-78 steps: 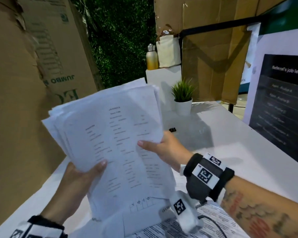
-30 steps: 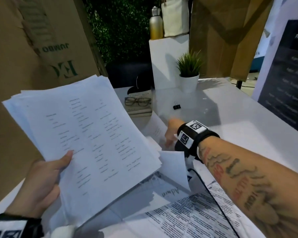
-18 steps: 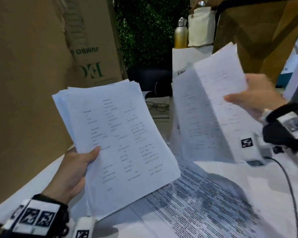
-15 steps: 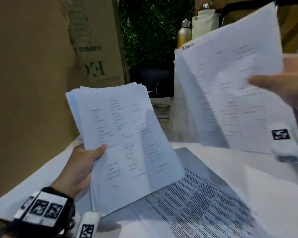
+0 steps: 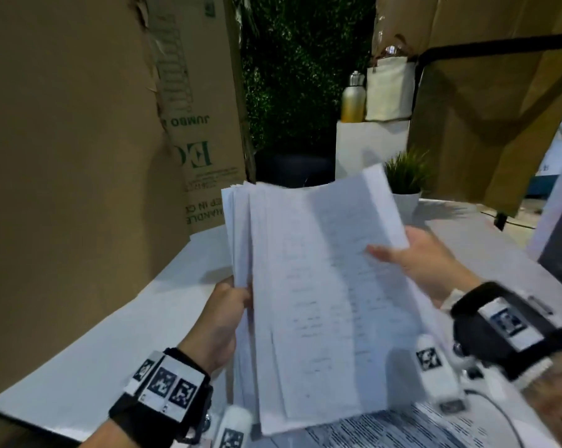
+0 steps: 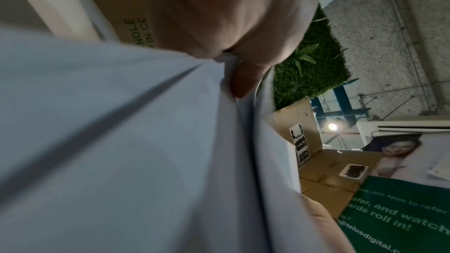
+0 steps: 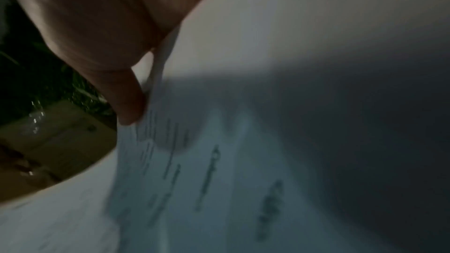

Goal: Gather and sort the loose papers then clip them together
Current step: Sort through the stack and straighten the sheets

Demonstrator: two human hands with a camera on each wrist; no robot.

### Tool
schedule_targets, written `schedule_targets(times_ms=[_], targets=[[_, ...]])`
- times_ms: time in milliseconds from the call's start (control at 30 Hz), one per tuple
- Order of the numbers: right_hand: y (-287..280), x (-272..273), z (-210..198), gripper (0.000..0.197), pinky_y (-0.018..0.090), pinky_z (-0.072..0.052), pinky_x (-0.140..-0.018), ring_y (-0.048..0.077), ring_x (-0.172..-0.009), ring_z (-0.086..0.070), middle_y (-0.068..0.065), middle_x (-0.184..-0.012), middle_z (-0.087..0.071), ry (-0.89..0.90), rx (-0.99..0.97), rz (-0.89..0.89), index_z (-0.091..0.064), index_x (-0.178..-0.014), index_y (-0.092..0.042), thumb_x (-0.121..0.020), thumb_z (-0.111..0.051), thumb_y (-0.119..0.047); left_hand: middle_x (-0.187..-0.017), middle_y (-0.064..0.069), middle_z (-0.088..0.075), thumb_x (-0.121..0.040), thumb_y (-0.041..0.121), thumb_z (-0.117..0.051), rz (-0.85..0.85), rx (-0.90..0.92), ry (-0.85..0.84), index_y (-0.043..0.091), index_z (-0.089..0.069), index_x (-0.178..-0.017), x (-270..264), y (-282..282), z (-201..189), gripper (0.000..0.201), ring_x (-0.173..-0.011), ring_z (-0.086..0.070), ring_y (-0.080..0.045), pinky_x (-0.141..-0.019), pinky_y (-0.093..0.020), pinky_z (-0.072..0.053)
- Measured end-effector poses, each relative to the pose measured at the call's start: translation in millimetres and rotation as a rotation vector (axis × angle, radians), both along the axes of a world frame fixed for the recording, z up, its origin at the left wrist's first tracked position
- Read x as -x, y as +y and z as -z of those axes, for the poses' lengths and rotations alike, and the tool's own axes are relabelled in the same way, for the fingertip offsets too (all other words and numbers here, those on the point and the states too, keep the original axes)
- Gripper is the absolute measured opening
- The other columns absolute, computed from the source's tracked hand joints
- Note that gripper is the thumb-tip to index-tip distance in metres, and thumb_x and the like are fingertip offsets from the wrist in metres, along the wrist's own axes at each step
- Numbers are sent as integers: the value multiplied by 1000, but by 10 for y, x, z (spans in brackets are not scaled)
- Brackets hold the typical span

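Both hands, left hand [image 5: 223,313] and right hand [image 5: 425,263], clamp the paper stack [image 5: 312,286] above the white tabletop [image 5: 105,344]; cardboard walls [image 5: 63,140] surround. Print is blurred.

A potted plant [image 5: 405,176] stands on the white table [image 5: 111,334], beside cardboard boxes [image 5: 202,108]; behind, a metal bottle [image 5: 353,98] and canvas bag [image 5: 389,88].
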State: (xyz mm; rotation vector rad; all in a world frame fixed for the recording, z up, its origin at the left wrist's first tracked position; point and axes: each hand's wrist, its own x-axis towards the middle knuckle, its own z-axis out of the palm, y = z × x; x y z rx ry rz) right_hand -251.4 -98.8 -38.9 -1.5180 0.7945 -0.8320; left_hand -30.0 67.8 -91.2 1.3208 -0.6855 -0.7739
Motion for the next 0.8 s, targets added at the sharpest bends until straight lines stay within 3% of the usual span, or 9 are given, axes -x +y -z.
schedule_targets(times_ms=[100, 167, 267, 367, 433, 533, 633, 733, 800], targets=[[87, -120, 330, 46, 33, -59, -72, 18, -90, -75, 4, -106, -76, -66, -80, -8, -57, -124, -8, -81, -73, -2, -90, -10, -81, -99, 1, -45, 19, 2, 104, 6, -77, -96, 99, 11, -22, 33, -74, -78, -22, -59, -30, -61], [120, -161, 419, 60, 37, -57, -78, 22, -95, -74, 7, -109, -73, -78, -90, 42, -47, -126, -16, -77, -78, -2, -96, -14, -80, -103, 23, -42, 82, 25, 225, 8, -81, -96, 152, 25, -73, 42, -80, -77, -25, -67, -35, -61], [123, -194, 458, 71, 36, -57, -74, 19, -89, -75, 8, -106, -73, -95, -80, 95, -43, -127, -24, -72, -83, -3, -111, -14, -78, -100, 47, -45, 121, 83, 310, 15, -77, -114, 173, 73, -111, 48, -98, -75, -30, -90, -47, -54], [148, -193, 443, 67, 45, -58, -87, 23, -98, -73, 8, -115, -73, -51, -77, 45, -48, -130, -16, -73, -83, -12, -115, -17, -76, -81, 21, -78, 31, -2, 160, 6, -71, -118, 151, 78, -24, 41, -104, -73, -36, -99, -56, -52], [202, -161, 413, 58, 41, -58, -87, 22, -100, -73, 5, -116, -73, -20, -103, -51, -53, -129, -14, -78, -79, -25, -104, -17, -79, -82, 4, -77, -68, -113, 46, 1, -71, -112, 124, 94, 51, 31, -95, -75, -38, -93, -56, -56], [216, 28, 380, 80, 24, -53, -74, 13, -95, -72, -3, -113, -70, 249, 5, -161, -45, -128, -33, -61, -81, -56, -90, -14, -79, -89, 6, -72, -149, -217, -26, 2, -70, -108, 85, 133, 74, 20, -84, -74, -35, -76, -42, -61], [231, 289, 438, 104, 26, -52, -87, 12, -100, -65, -10, -114, -58, 790, 224, -323, -31, -133, -46, -45, -76, -80, -77, -4, -72, -87, 1, -72, -163, -207, -75, 0, -66, -104, 18, 141, 29, 18, -73, -66, -23, -59, -22, -47], [270, 375, 673, 61, 26, -49, -92, 15, -98, -65, -5, -106, -62, 1092, 556, -250, -54, -114, -42, -75, -27, -79, -85, -13, -73, -88, -2, -70, -162, -210, -29, -1, -66, -104, -67, 91, -18, 16, -76, -67, -29, -63, -26, -49], [362, 366, 657, 33, 25, -48, -90, 18, -94, -60, -1, -101, -59, 1173, 576, -317, -49, -103, -37, -82, -32, -55, -97, -20, -75, -88, -3, -69, -162, -188, -17, 1, -68, -105, -111, 37, -36, 17, -83, -70, -34, -73, -36, -55]])
